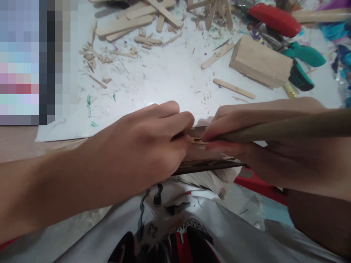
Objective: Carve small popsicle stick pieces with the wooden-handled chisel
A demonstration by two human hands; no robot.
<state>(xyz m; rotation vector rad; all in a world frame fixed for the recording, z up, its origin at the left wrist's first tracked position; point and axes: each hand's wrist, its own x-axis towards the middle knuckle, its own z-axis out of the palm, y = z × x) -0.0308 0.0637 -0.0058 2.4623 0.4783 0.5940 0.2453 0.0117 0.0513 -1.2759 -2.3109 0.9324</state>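
At the table's front edge, my left hand (159, 142) is closed, its fingers curled and its thumb pressed on a small piece of wooden craft stick (197, 140). My right hand (246, 146) meets it from the other side, pinching with finger and thumb. A long brown tapered wooden rod (285, 126) lies along the right hand, its narrow end at the pinching fingertips. The exact grip on the rod and its tip are partly hidden. Only a short bit of the craft stick shows between the hands.
Several craft sticks (131, 27) lie at the back of the white board (153, 84), among wood scraps (93, 58). A wooden block (260, 64) stands at the right, by teal-handled (307, 54) and red-handled (274, 20) tools. A pixelated area covers the far left.
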